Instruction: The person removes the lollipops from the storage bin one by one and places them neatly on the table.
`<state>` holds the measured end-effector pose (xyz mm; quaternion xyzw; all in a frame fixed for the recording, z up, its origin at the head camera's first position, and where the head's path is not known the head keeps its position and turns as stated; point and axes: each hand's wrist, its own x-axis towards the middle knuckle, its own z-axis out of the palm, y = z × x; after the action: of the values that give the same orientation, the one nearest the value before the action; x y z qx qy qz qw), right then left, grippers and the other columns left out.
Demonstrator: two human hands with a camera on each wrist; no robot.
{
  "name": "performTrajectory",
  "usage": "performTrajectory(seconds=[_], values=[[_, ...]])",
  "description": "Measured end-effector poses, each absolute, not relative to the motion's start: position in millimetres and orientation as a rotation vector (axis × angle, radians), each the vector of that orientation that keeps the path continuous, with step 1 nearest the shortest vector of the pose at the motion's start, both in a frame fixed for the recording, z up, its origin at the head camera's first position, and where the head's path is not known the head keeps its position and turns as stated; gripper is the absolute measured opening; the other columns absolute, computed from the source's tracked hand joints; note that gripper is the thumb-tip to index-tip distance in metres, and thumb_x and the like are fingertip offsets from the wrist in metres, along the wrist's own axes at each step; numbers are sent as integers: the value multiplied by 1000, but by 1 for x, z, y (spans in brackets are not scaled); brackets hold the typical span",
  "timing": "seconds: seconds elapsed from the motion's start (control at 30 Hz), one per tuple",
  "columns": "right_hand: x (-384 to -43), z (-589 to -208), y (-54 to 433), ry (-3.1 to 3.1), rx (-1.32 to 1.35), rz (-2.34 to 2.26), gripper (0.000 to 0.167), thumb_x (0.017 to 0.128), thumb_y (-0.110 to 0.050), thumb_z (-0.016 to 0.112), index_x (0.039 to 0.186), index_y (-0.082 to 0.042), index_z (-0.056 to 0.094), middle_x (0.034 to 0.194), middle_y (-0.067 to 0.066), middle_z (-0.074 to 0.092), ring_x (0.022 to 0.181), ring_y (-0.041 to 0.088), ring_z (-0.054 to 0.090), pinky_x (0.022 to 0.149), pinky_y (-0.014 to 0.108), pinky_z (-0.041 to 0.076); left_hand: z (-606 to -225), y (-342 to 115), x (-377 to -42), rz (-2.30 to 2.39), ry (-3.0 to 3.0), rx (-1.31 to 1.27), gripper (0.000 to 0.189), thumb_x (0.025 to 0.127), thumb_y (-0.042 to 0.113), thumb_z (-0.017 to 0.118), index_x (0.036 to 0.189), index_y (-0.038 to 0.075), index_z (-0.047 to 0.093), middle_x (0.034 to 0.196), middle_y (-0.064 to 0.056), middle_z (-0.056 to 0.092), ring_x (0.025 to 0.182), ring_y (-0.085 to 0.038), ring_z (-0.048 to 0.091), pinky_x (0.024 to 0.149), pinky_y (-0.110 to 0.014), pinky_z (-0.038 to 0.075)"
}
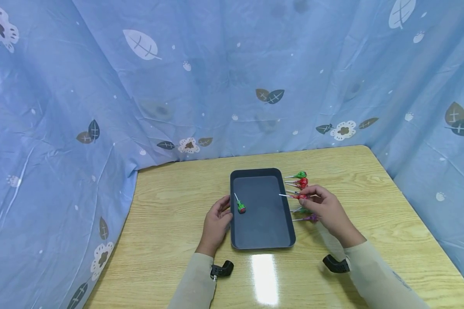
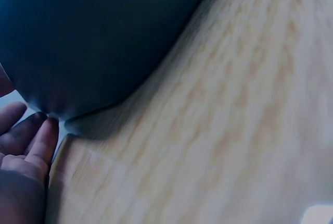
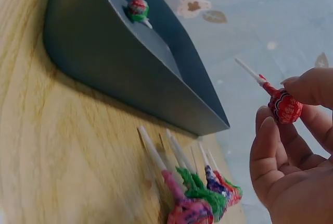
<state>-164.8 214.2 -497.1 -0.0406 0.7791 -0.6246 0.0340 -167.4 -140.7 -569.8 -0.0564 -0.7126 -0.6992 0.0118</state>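
Observation:
My right hand [image 1: 326, 208] pinches a red-wrapped lollipop [image 3: 285, 107] by its candy end between thumb and fingers. The white stick points left, over the right rim of the dark grey tray [image 1: 264, 234]. Against the tray's left wall rests my left hand [image 1: 216, 223], its fingers touching the outside in the left wrist view. Inside the tray, near that left wall, lies one green-and-red lollipop [image 1: 241, 207]. Beneath and beside my right hand, several more lollipops lie on the table, among them a green one [image 1: 301, 174], a red one [image 1: 303, 181] and a purple one [image 1: 312, 218].
The tray stands on a light wood-grain table [image 1: 170, 214]. A blue patterned curtain [image 1: 216, 86] hangs behind the table and along both sides. The row of loose lollipops runs along the tray's right wall, sticks toward it. Each wrist wears a black band.

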Motion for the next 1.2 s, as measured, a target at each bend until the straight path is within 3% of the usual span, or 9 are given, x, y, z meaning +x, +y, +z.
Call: performTrajectory(seconds=[0.17, 0.47, 0.67, 0.8, 1.2], values=[[-158, -496, 223, 2391, -129, -1933, 29, 107, -10, 71, 129, 6, 65, 129, 20, 61, 105, 20, 68, 82, 31, 63, -570, -141, -168, -2180, -2215, -193, 57, 99, -9, 58, 156, -4, 54, 151, -19, 61, 136, -34, 60, 108, -36, 56], [-149, -498, 237, 2445, -97, -1877, 31, 108, -14, 71, 131, 6, 65, 133, 17, 60, 105, 15, 67, 80, 31, 62, -571, -141, -168, -2194, -2208, -181, 58, 99, -10, 58, 156, -4, 54, 150, -21, 61, 134, -36, 61, 108, -37, 56], [-141, -504, 245, 2449, -78, -1872, 31, 109, -14, 69, 130, 8, 65, 129, 20, 60, 104, 18, 70, 85, 33, 64, -571, -140, -168, -2188, -2224, -168, 58, 99, -9, 58, 156, -2, 55, 150, -18, 62, 134, -32, 62, 107, -35, 56], [-135, -508, 250, 2453, -48, -1851, 30, 108, -13, 70, 130, 7, 65, 126, 21, 61, 100, 23, 71, 81, 33, 64, -571, -140, -168, -2191, -2223, -164, 58, 99, -8, 58, 156, -1, 55, 150, -18, 62, 135, -32, 61, 108, -35, 56], [-119, -524, 255, 2417, -9, -1858, 32, 106, -12, 73, 129, 8, 66, 125, 19, 63, 101, 13, 70, 78, 28, 62, -570, -140, -167, -2212, -2196, -181, 58, 99, -8, 58, 157, -3, 54, 151, -21, 60, 136, -36, 60, 108, -35, 56]])
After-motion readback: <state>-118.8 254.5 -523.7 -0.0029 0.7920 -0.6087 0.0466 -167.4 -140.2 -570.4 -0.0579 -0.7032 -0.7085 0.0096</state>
